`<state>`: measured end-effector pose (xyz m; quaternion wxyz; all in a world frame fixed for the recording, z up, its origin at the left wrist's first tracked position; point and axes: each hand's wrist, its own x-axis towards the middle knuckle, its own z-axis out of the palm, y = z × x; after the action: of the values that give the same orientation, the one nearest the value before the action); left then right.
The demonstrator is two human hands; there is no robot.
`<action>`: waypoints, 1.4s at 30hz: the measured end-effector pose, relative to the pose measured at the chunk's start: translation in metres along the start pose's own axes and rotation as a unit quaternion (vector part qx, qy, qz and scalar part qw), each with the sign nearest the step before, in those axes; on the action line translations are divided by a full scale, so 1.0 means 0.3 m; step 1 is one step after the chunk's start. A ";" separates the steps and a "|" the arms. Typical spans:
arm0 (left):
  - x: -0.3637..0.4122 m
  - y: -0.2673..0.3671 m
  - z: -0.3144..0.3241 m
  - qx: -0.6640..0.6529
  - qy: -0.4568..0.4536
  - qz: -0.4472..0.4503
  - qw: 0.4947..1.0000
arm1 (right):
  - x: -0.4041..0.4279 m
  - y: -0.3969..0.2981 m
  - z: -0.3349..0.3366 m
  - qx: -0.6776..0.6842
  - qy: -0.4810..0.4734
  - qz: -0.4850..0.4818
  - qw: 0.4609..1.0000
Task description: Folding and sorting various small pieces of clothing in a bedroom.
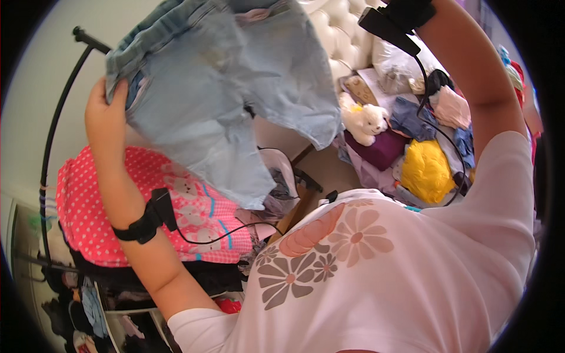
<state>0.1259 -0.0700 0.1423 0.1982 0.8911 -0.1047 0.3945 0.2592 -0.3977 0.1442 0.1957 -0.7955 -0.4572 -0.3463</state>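
Light-blue denim shorts hang spread out in front of me, with their elastic waistband towards the top of the view. My left hand pinches the waistband at its left end, thumb on the near side beside a pocket opening. A pinkish patch shows at the upper part of the shorts. My right hand is out of view past the top edge; only its forearm and a black wrist strap with a device appear. Below the shorts lies a pink polka-dot cloth item with printed animal figures.
Right of the shorts, a heap holds a white plush bear, a yellow bundle and several folded clothes, near a tufted cream headboard. A black metal rack curves along the left. Shelves with clothes stand lower left. Cables run from both wrist devices.
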 end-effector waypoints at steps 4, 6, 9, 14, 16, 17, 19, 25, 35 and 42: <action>-0.112 0.080 0.125 -0.053 -0.103 0.118 0.986 | -0.099 -0.086 -0.050 0.107 -0.162 0.000 0.981; -0.159 0.114 0.209 -0.101 -0.167 0.033 0.980 | -0.174 -0.136 -0.064 0.087 -0.184 -0.020 0.979; -0.208 0.134 0.291 -0.102 -0.290 -0.004 0.951 | -0.243 -0.205 -0.071 0.062 -0.207 -0.062 0.974; -0.254 0.090 0.383 -0.183 -0.346 0.043 0.919 | -0.400 -0.294 -0.067 0.060 -0.214 -0.093 0.971; -0.298 0.069 0.382 -0.003 -0.350 -0.163 0.922 | -0.480 -0.335 -0.079 0.066 -0.209 -0.107 0.970; -0.321 0.060 0.389 -0.104 -0.375 -0.150 0.909 | -0.517 -0.352 -0.090 0.070 -0.208 -0.111 0.969; -0.360 0.045 0.401 -0.296 -0.411 -0.124 0.853 | -0.590 -0.386 -0.120 0.077 -0.190 -0.120 0.971; -0.414 -0.003 0.405 -0.301 -0.471 -0.294 0.775 | -0.762 -0.452 -0.197 0.089 -0.092 -0.143 0.981; -0.520 -0.094 0.388 -0.384 -0.433 -0.377 0.723 | -1.084 -0.350 -0.212 0.051 0.220 0.012 0.974; -0.610 -0.115 0.391 -0.430 -0.328 -0.457 0.706 | -1.220 -0.150 -0.100 0.041 0.209 0.420 0.882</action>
<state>0.0932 -0.0843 -0.0749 0.6695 0.7208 0.0990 -0.1498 0.0840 -0.6102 -0.1026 0.4464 -0.8134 -0.0429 -0.3705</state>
